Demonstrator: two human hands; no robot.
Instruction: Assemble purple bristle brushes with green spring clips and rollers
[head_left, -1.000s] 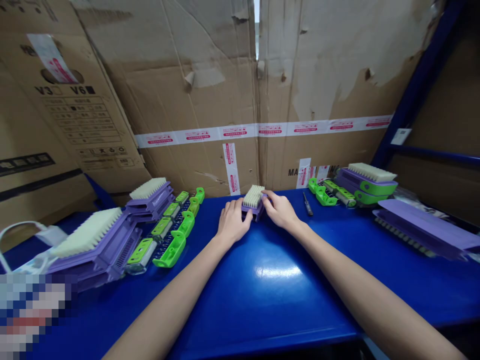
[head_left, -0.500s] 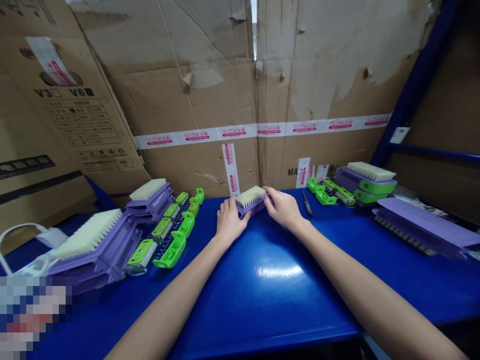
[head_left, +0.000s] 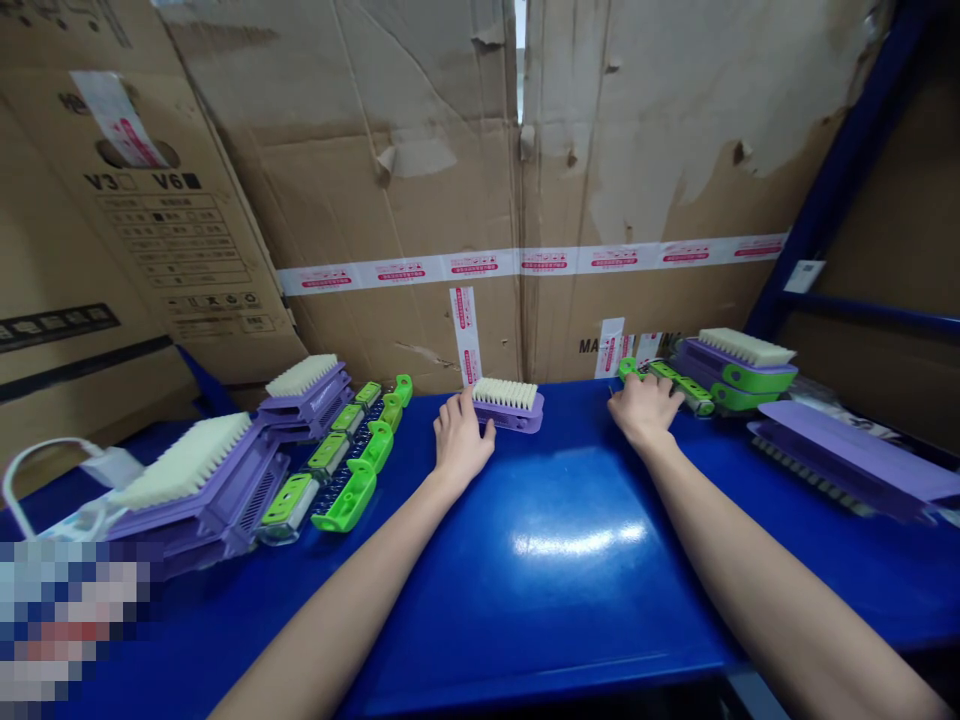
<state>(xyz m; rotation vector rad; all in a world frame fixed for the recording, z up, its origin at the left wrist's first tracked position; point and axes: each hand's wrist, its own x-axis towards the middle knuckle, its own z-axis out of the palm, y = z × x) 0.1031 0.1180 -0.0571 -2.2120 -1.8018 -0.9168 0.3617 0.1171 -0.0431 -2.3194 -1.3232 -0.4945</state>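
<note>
At the back middle of the table, my left hand (head_left: 461,440) is closed round the left end of a purple brush (head_left: 517,415). Its cream bristles face up and its right end stands free. Off to the right, my right hand (head_left: 646,405) is curled down over the near part of some green curved plastic pieces (head_left: 628,368). What lies under its fingers is hidden, and the dark screwdriver seen there earlier is covered too. Just beyond that hand sit green-topped blocks (head_left: 681,388) in a short row.
Purple brush bodies (head_left: 195,500) are stacked at left, beside rows of green-topped blocks (head_left: 328,455) and bright green curved pieces (head_left: 352,495). At right are a purple and green stack (head_left: 742,370) and a purple brush lying bristles down (head_left: 847,450). Cardboard (head_left: 405,180) walls the back.
My right hand has left the brush and moved right, onto the green pieces and screwdriver. My left hand stays at the brush, which has turned slightly.
</note>
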